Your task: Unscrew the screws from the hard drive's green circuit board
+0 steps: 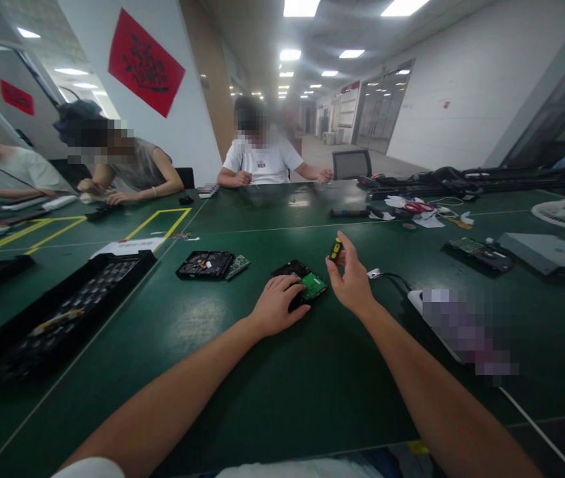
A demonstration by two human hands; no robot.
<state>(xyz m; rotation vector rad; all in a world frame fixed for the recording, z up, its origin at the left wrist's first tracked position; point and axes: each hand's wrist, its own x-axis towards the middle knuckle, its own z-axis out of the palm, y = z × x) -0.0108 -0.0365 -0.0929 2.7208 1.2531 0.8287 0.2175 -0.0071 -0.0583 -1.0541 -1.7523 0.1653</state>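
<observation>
My left hand (pixel 278 304) rests palm down on a black hard drive (pixel 292 271) with a green circuit board (pixel 313 286), fingers curled over its near edge. My right hand (pixel 350 279) is raised just to the right of it, fingers closed round a small black and yellow tool (pixel 335 249), likely a screwdriver handle. A second hard drive (pixel 206 264) with a loose green board (pixel 238 265) lies further left on the green table (pixel 282 372).
A long black tray (pixel 58 318) of parts stands at the left. A cable (pixel 396 279) and a blurred device lie at the right, more drives (pixel 481 253) and a grey box (pixel 546 253) beyond. Three people sit at the far side. Red scissors (pixel 419 206) and tools lie mid-table.
</observation>
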